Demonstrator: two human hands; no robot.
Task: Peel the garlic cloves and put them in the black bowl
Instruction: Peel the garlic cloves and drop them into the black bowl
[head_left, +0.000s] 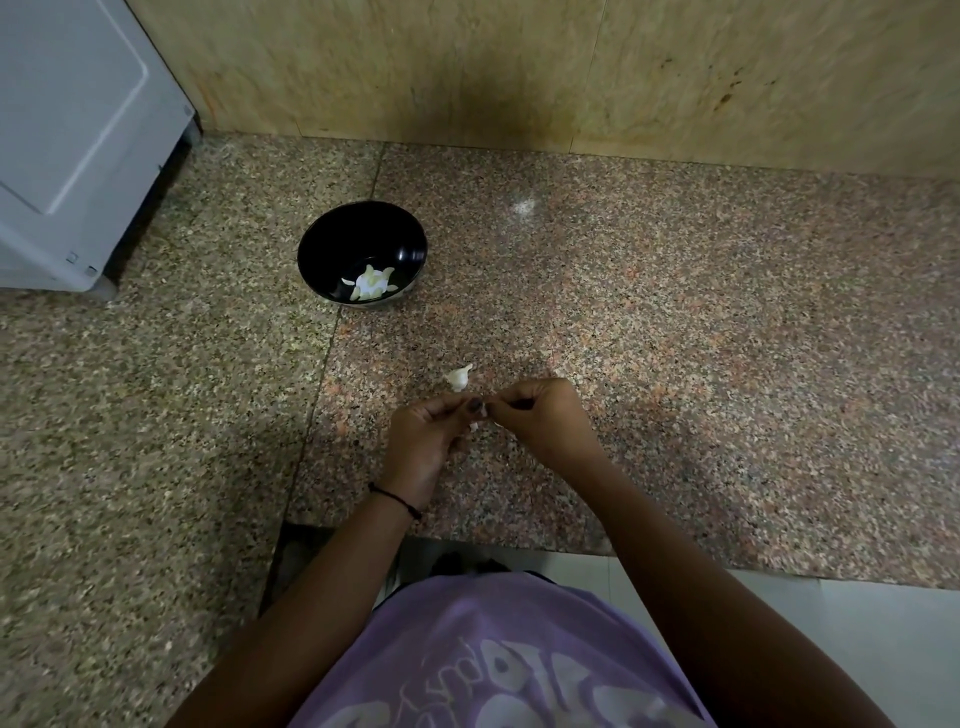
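Granite counter, white appliance, black bowl, loose clove, pinched clove

We see a lilac T-shirt, loose and short-sleeved as far as we can tell. Across its front runs pale grey-white printed lettering, rounded and bubbly, cut off too much for us to read. Above the shirt and to its left, a thin black thread band circles the wrist of the left hand. Farther up from the shirt, that hand's thumbnail looks painted dark.
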